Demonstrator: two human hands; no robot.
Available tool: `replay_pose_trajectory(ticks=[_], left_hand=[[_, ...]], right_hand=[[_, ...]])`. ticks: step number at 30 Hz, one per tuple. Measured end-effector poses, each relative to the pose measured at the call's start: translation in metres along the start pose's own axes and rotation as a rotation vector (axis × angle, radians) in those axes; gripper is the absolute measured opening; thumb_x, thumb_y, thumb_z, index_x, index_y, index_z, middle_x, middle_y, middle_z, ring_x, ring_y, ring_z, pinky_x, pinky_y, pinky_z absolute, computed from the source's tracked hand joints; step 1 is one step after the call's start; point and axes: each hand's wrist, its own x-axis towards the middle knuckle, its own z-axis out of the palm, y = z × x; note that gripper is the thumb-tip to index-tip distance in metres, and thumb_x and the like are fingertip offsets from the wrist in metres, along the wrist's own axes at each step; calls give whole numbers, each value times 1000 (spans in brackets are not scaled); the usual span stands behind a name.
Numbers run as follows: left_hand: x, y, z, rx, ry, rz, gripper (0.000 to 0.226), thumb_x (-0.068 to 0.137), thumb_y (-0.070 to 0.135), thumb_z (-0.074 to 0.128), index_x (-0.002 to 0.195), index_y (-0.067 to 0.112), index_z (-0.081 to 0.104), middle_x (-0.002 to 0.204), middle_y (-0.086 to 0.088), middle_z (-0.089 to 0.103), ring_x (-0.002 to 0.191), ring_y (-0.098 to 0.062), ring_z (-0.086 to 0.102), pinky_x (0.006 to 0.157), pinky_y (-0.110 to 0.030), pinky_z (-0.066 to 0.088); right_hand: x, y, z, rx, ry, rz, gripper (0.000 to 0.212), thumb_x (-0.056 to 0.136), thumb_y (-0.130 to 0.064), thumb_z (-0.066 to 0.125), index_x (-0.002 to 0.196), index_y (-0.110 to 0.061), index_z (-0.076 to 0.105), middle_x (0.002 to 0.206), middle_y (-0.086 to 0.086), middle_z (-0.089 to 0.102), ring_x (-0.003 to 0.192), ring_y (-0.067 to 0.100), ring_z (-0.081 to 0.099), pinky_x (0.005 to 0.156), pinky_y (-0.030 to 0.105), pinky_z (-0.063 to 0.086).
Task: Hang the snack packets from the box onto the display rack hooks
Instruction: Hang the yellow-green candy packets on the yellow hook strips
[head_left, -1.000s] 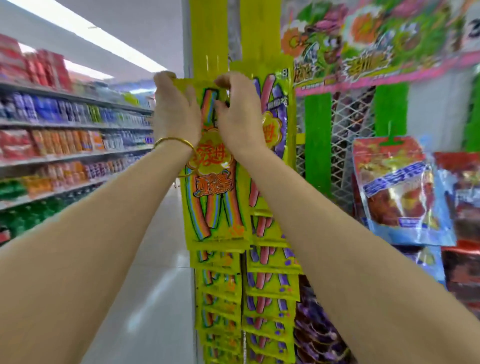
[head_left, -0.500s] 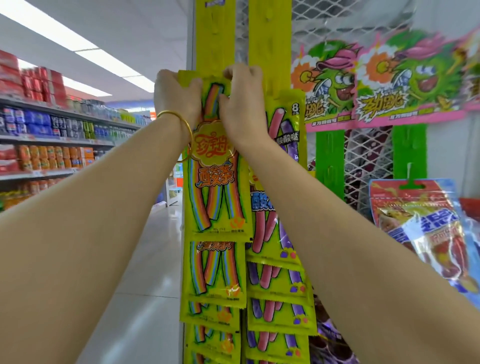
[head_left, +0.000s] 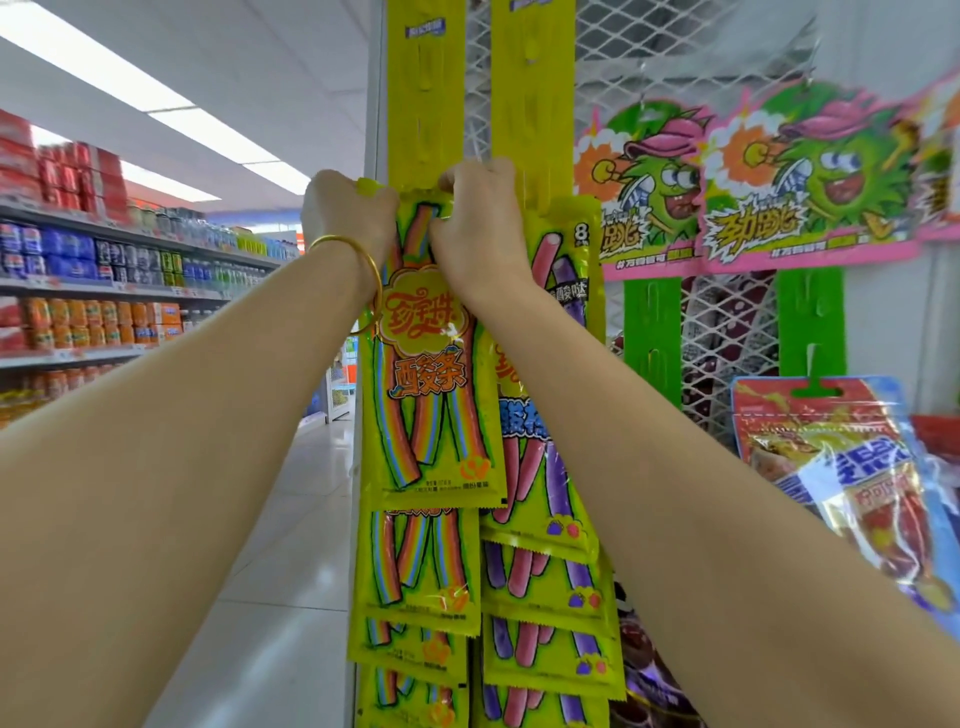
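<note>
A yellow snack packet (head_left: 428, 395) with rainbow strips printed on it hangs against the left yellow hanging strip (head_left: 422, 88) of the display rack. My left hand (head_left: 347, 221) grips its top left corner. My right hand (head_left: 480, 223) pinches its top edge at the middle, pressed to the strip. Below it several more rainbow packets (head_left: 415, 566) hang in a column. A second yellow strip (head_left: 532, 98) to the right carries packets with pink and purple sticks (head_left: 550, 499). The box is not in view.
A white wire mesh panel (head_left: 613, 57) backs the rack. Green strips (head_left: 652, 332) and cartoon header cards (head_left: 810, 176) hang to the right, with a red and blue bag (head_left: 831, 467) on a hook. Drink shelves (head_left: 93, 291) line the aisle on the left.
Both hands have stayed on the packet's top while the view tilted upward, showing more of the bare yellow strips above. The packet has shifted slightly up the strip.
</note>
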Motion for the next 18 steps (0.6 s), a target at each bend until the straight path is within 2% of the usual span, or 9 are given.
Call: replay_pose_trajectory(ticks=[2, 5, 6, 9, 11, 13, 15, 17, 18], left_hand=[[-3, 1, 1, 89, 57, 55, 30, 81, 15, 53, 60, 17, 31, 62, -2, 32, 64, -21, 31, 48, -36, 26], [-5, 7, 3, 87, 102, 111, 10, 86, 18, 49, 83, 15, 40, 69, 4, 38, 72, -18, 38, 55, -28, 29], [-4, 9, 3, 68, 103, 111, 11, 87, 18, 49, 84, 15, 39, 69, 5, 37, 71, -17, 38, 58, -26, 30], [3, 10, 3, 6, 87, 91, 26, 85, 19, 53, 68, 21, 32, 66, 8, 32, 62, -12, 34, 49, -23, 28], [5, 10, 3, -64, 63, 66, 27, 81, 21, 59, 69, 21, 35, 67, 8, 35, 65, -13, 39, 49, -20, 31], [4, 12, 2, -136, 15, 35, 26, 75, 27, 66, 81, 14, 44, 68, 6, 40, 68, -15, 44, 52, -21, 36], [3, 13, 0, -163, -20, 10, 37, 65, 34, 70, 86, 11, 50, 72, 1, 49, 68, -18, 52, 57, -25, 44], [7, 15, -1, -201, -46, -26, 35, 60, 33, 71, 82, 9, 58, 78, -7, 59, 75, -25, 63, 67, -33, 54], [7, 16, -1, -237, -71, -45, 26, 64, 28, 72, 77, 10, 60, 78, -8, 61, 75, -24, 64, 71, -35, 56]], right_hand=[[-1, 1, 1, 23, 10, 2, 29, 87, 2, 51, 115, -3, 54, 124, 13, 42, 99, 28, 55, 85, 31, 42], [0, 3, -1, 113, 69, -16, 35, 86, 2, 54, 120, -3, 54, 124, 14, 43, 103, 27, 53, 81, 25, 38], [0, 3, -2, 138, 87, -23, 36, 86, 2, 54, 121, -3, 53, 124, 14, 43, 103, 26, 53, 80, 23, 36], [2, 3, -2, 133, 87, -24, 36, 87, 2, 52, 122, -4, 54, 125, 15, 43, 101, 28, 54, 81, 26, 37], [3, 3, -2, 127, 86, -17, 35, 87, 0, 52, 121, -5, 56, 124, 14, 44, 102, 27, 54, 78, 22, 35], [5, 3, -2, 147, 111, -13, 32, 88, -3, 53, 119, -7, 58, 123, 13, 48, 105, 24, 53, 73, 15, 29], [8, 3, -3, 150, 147, -4, 26, 91, -10, 55, 116, -11, 61, 120, 10, 52, 107, 20, 52, 71, 16, 26], [10, 3, -2, 154, 186, 11, 21, 91, -16, 56, 111, -14, 64, 116, 7, 56, 103, 17, 53, 66, 17, 24], [12, 3, -1, 158, 200, 20, 20, 91, -17, 57, 109, -16, 65, 113, 6, 58, 100, 16, 54, 64, 17, 24]])
